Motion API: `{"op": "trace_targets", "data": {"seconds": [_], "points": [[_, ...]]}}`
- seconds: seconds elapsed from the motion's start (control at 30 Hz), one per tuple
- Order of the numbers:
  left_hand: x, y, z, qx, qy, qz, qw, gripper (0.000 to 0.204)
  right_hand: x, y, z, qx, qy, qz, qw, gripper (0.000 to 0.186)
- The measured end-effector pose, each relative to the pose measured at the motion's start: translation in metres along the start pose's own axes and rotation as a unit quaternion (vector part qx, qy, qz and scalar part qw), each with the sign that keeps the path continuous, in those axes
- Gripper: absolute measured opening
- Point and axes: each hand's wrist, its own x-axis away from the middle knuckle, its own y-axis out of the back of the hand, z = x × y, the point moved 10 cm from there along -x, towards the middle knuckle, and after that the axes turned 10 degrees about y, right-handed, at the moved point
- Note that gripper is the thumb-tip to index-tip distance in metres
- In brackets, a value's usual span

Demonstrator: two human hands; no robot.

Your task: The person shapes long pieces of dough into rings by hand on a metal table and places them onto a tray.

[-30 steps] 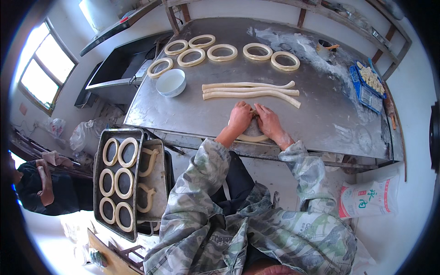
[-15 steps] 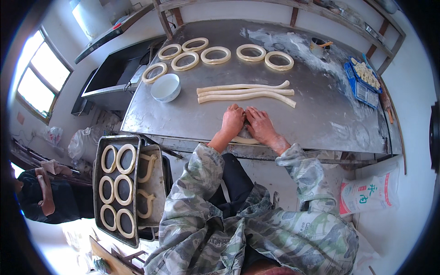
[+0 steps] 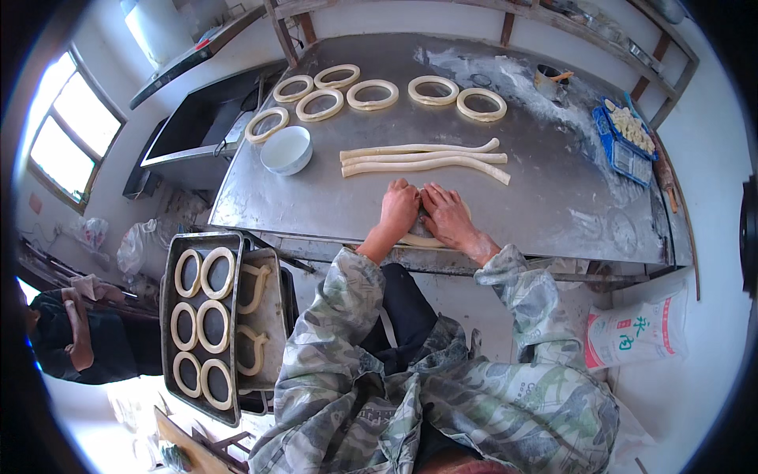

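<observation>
Close to the front edge of the metal table, a pale dough ring (image 3: 422, 241) lies partly hidden under my hands. My left hand (image 3: 399, 208) grips its far left part with curled fingers. Beside it, almost touching, my right hand (image 3: 448, 216) is closed over the far side of the same ring, fingers bent down. What the fingertips press is hidden. Just beyond the hands, three long dough strips (image 3: 410, 165) lie side by side. Farther back several finished-looking dough rings (image 3: 373, 106) rest flat, with a white bowl (image 3: 287, 150) near the leftmost one.
At lower left, a dark tray (image 3: 239, 316) of dough rings overlaps another tray holding looped dough. A blue container (image 3: 632, 164) with dough bits, a mug (image 3: 550, 83) and a rolling pin (image 3: 668, 178) are at right. A white sack (image 3: 636, 330) stands below. Another person's arm (image 3: 79, 332) shows at left.
My right hand has shifted slightly, and more of the dough ring shows to its right. My left hand stays nearly in place. The strips and other rings have not moved.
</observation>
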Motion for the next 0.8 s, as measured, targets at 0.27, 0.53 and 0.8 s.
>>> {"op": "trace_targets", "data": {"seconds": [0.27, 0.53, 0.8], "points": [[-0.001, -0.002, 0.003, -0.001, 0.001, -0.02, 1.0, 0.008, -0.006, 0.004, -0.001, -0.037, -0.002, -0.028, 0.999, 0.049], [-0.006, -0.003, -0.006, 0.032, -0.031, 0.014, 0.999, 0.007, 0.004, 0.022, -0.046, -0.153, -0.106, -0.139, 0.973, 0.042], [-0.007, -0.005, -0.011, 0.054, -0.062, 0.018, 0.996, 0.008, 0.01, 0.008, -0.05, -0.181, -0.127, -0.101, 0.97, 0.047]]}}
